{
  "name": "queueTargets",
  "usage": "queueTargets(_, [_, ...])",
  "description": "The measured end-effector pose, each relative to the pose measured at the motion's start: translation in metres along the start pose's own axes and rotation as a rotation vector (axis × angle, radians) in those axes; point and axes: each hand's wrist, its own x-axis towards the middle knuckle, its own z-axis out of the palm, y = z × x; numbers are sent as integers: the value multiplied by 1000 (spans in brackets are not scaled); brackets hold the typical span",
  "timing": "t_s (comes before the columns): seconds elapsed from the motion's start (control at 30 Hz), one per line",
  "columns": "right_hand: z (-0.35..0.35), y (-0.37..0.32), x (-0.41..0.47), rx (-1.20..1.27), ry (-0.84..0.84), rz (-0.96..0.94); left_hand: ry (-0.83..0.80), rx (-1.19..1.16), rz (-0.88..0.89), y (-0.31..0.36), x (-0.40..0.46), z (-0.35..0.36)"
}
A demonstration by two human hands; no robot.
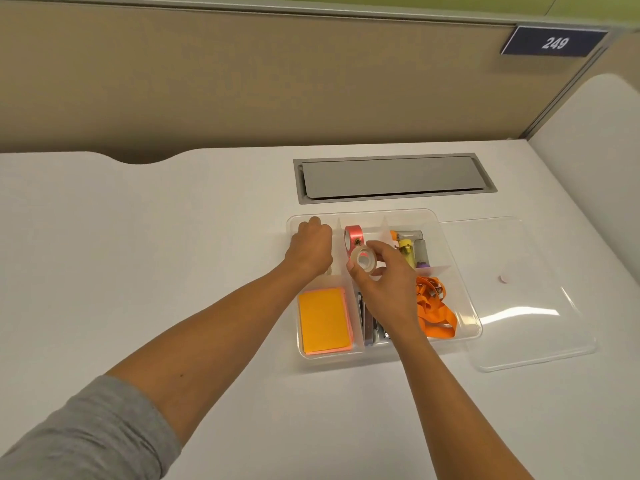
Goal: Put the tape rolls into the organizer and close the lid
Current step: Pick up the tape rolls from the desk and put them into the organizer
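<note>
Right hand (375, 278): pinching clear round tape roll (363, 259), hole facing viewer, over clear plastic organizer (460, 271).
Left hand (311, 245): curled, grip indiscernible.
Sign (554, 41): "249".

In front of me the white counter (173, 271) carries the clear organizer (460, 271), its clear lid (533, 306) lying flat just beside it, and a grey hatch (391, 176) set in behind

Office cubicle, fabric partition (242, 84), numbered plate (554, 42), white desk (138, 254)
</note>
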Motion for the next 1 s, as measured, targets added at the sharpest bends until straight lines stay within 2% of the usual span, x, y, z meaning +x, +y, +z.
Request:
queueTargets(0.47, [5,-7,3,-29,-41,-10,32,-56,2,-4,-2,-4])
queueTargets(0.57, [6,-9,4,-34,-58,-10,97,-1,43,-6,-4,-9])
queueTargets(0.7, [6,-15,5,-30,-70,-26,269,-6,82,-18,-15,-23])
queueTargets(0.8, [7,-21,9,-16,-89,-42,327,-179,-59,-32,-31,-31])
queueTargets(1.0, [21,-36,23,-138,-201,-73,125,-555,-284,-52,-54,-32])
